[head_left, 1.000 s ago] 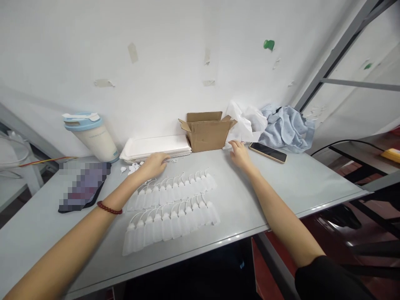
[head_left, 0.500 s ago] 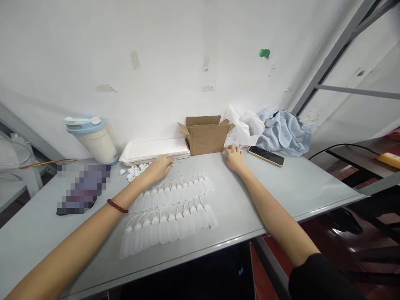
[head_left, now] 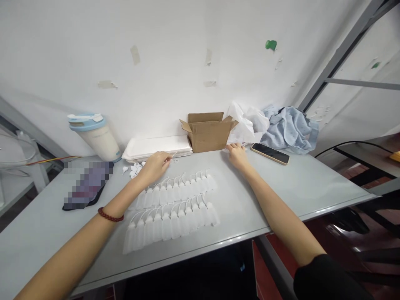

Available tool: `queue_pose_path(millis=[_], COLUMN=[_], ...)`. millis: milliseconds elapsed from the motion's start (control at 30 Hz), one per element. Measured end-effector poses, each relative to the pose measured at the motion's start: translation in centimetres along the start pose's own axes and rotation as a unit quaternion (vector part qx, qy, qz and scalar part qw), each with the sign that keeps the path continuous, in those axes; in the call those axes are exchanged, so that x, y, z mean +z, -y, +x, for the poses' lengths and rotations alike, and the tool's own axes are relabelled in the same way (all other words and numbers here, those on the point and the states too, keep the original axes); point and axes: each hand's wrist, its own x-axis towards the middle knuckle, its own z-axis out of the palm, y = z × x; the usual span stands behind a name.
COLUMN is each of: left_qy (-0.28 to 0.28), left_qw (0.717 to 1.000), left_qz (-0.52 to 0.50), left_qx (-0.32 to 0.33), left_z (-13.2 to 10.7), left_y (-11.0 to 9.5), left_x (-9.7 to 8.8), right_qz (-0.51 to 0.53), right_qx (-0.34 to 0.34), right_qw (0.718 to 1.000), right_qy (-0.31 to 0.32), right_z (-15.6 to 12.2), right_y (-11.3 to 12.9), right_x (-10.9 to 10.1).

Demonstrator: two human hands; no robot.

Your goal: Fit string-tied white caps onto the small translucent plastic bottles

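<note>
Two rows of small translucent white bottles (head_left: 170, 223), each with a thin curved white strand at its top, lie on the grey table. Beyond the back row, my left hand (head_left: 156, 166) is closed, with a thin white cord (head_left: 173, 155) showing at its fingertips. Small white caps (head_left: 135, 169) lie in a heap to the left of that hand. My right hand (head_left: 238, 156) rests by the right front corner of an open cardboard box (head_left: 206, 137). Its fingers are curled over something pale and mostly hidden.
White flat trays (head_left: 158, 146) are stacked against the wall, left of the box. A blue-lidded tumbler (head_left: 99, 139) and a blurred dark item (head_left: 89, 185) are at the left. White plastic bags (head_left: 248, 123), a phone (head_left: 270, 154) and a blue cloth (head_left: 290, 129) are at the right.
The view has shifted slightly. My left hand has stayed beside the trays, and its fingers have turned a little. My right hand remains by the box corner.
</note>
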Motion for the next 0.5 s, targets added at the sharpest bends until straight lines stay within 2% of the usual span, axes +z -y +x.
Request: queue_pose_path(millis=[67,133,267,367,500], left_qy=[-0.051,-0.084,-0.092,-0.093,-0.147], left_qw=[0.993,0.971,0.914,0.9,0.933], left_qz=[-0.086,-0.193,-0.351,-0.387,-0.314], left_qx=[-0.059,-0.117,-0.183,-0.179,-0.099], left_z=[-1.3,-2.6,-4.5,-5.0,-5.5], left_y=[-0.6,-1.4,-3.4,-4.9,-6.3], left_x=[-0.7,-1.3,-1.9,-1.9,-1.6], right_qz=[0.024,0.055,0.187,0.221,0.243], right_qx=[-0.015,-0.043,-0.158,-0.249,-0.33], right_qw=[1.0,0.997,0.968,0.94,0.907], right_qy=[-0.007,-0.016,-0.051,-0.069,-0.101], right_z=[0.0,-0.4,-2.8,-5.3,-7.5], right_y=[0.9,2.2,6.5,9.8,12.4], right_x=[-0.3,-0.8,-1.9,-2.6,-3.0])
